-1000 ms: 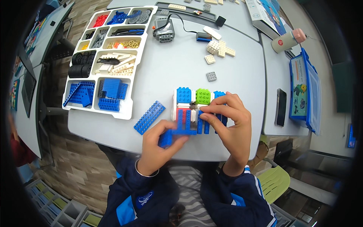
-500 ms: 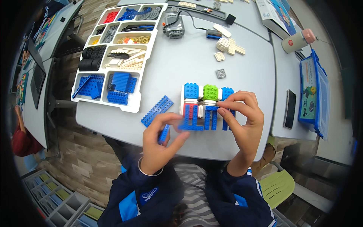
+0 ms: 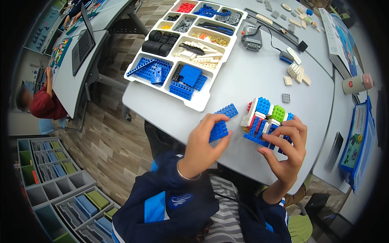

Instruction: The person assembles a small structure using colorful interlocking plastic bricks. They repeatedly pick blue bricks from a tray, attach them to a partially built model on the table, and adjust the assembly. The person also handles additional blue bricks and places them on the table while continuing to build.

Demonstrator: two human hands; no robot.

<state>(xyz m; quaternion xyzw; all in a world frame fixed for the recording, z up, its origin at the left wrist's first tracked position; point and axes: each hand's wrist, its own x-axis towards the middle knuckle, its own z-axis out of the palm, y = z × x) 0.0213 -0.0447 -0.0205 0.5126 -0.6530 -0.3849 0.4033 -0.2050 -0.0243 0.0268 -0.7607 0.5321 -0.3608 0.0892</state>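
A brick model (image 3: pixel 263 106) with blue and green studded blocks on top, white and red parts and blue strips along its front stands near the table's front edge. My right hand (image 3: pixel 285 152) curls around its right end, one fingertip on the blue strips. My left hand (image 3: pixel 204 148) is curved left of the model, thumb and fingers apart. A blue studded plate (image 3: pixel 219 131) shows through the gap between them, apparently on the table behind. Another blue plate (image 3: pixel 227 110) lies just beyond my left fingers, which hide part of it.
A white sorting tray (image 3: pixel 202 103) of bricks, wheels and beams covers the table's left. Behind the model lie a grey block (image 3: pixel 286 98), white pieces (image 3: pixel 298 72) and a cabled grey motor box (image 3: pixel 252 38). A bottle (image 3: pixel 356 84), phone (image 3: pixel 334 150) and blue bin (image 3: pixel 354 139) stand right.
My view has swung left, so the table sits further right in it. My left hand has drawn back from the blue strips on the model's left front. My right hand stays at the model.
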